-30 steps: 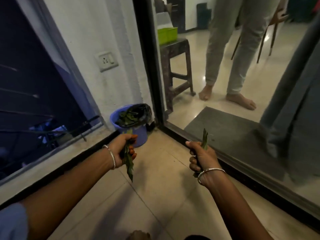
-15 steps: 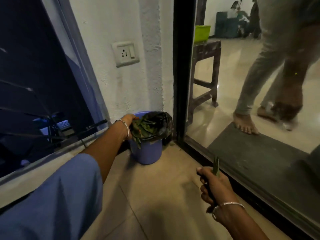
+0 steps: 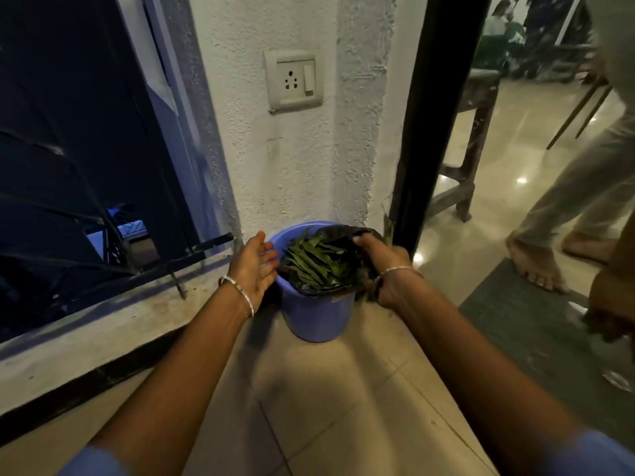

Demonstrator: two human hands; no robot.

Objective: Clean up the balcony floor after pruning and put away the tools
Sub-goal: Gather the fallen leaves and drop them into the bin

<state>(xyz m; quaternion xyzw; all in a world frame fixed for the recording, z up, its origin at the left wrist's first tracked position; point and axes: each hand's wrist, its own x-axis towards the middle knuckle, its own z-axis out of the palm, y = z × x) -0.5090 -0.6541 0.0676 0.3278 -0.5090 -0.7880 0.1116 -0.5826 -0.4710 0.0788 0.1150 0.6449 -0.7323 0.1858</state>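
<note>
A blue plastic bin [image 3: 316,317] stands on the tiled balcony floor in the corner against the white wall. A black liner [image 3: 338,234] sits inside it, heaped with green leaf cuttings [image 3: 314,262]. My left hand [image 3: 256,266] hovers at the bin's left rim, palm turned toward the leaves, fingers straight and holding nothing. My right hand [image 3: 386,273] lies over the right rim, thumb on top and fingers curled down round the liner's edge. Bits of green leaf show under those fingers. No pruning tool can be made out.
A wall socket [image 3: 293,80] is above the bin. A barred window [image 3: 103,218] with a concrete ledge runs along the left. The black door frame [image 3: 429,115] stands right of the bin, with a grey doormat [image 3: 532,321], a wooden stool [image 3: 474,132] and another person's bare foot [image 3: 536,266] beyond.
I moved closer to the bin. My left hand dropped its leaves into it and opened. My right hand travelled from the floor side up to the bin's right rim.
</note>
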